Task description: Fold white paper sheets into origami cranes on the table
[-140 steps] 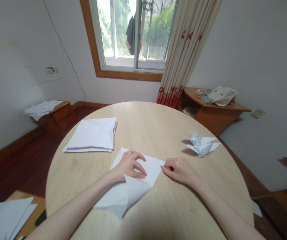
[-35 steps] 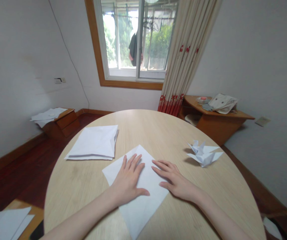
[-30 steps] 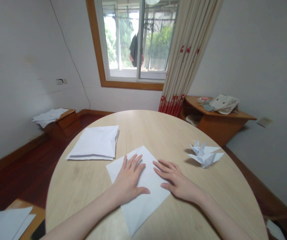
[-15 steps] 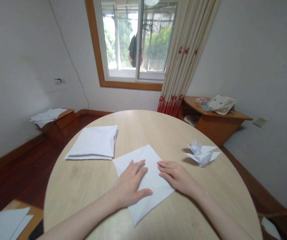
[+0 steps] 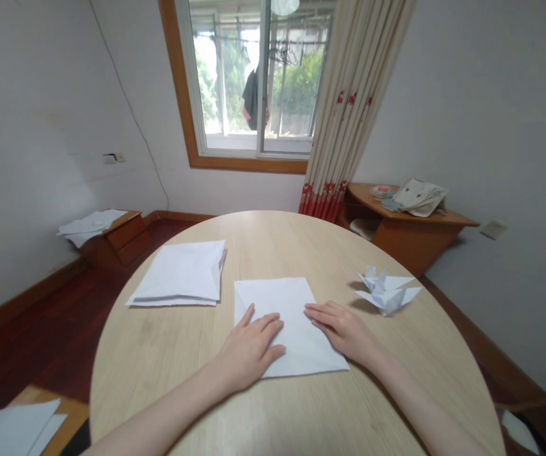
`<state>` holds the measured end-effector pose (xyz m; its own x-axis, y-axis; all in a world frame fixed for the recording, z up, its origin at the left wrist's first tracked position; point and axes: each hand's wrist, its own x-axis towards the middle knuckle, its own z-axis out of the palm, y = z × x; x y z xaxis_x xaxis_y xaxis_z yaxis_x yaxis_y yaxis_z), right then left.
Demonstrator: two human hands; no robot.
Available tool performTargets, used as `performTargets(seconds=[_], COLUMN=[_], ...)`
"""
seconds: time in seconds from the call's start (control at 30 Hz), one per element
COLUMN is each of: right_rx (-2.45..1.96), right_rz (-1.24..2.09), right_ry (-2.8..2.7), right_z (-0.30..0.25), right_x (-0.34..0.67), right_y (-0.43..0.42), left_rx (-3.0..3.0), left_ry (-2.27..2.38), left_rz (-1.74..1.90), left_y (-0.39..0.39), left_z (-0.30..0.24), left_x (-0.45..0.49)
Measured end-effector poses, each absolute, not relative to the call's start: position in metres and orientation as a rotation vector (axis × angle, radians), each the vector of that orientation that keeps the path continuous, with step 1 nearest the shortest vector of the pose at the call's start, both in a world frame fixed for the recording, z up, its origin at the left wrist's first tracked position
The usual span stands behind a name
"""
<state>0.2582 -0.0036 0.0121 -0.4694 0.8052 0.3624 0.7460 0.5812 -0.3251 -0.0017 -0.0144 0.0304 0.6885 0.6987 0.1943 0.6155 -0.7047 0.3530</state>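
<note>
The paper (image 5: 298,344), laid under left hand (image 5: 253,349) and right hand (image 5: 342,327) — both unclenched — could be skewed by uneven pressure.

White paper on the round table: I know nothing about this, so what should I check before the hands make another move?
1. White paper lies wholly on the round table: ok.
2. Left hand rests on the paper: ok, over its left part.
3. Right hand rests on the paper: ok, at its right edge.
4. All four paper corners in sight: not ok, the near left one is hidden by the left hand.
5. Paper stack and folded paper figures apart from the paper: ok.
6. Paper's underside neat: cannot tell, hidden.
</note>
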Motion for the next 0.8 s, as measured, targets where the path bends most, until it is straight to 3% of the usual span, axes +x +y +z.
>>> performTargets(seconds=[0.8], right_rx=[-1.199], right_rz=[-0.061], right_ry=[-2.412], right_z=[0.014], right_x=[0.25], right_y=[-0.012], left_rx=[2.885], left_ry=[1.218], left_rz=[0.457], left_y=[0.005], left_z=[0.015], left_x=[-0.011])
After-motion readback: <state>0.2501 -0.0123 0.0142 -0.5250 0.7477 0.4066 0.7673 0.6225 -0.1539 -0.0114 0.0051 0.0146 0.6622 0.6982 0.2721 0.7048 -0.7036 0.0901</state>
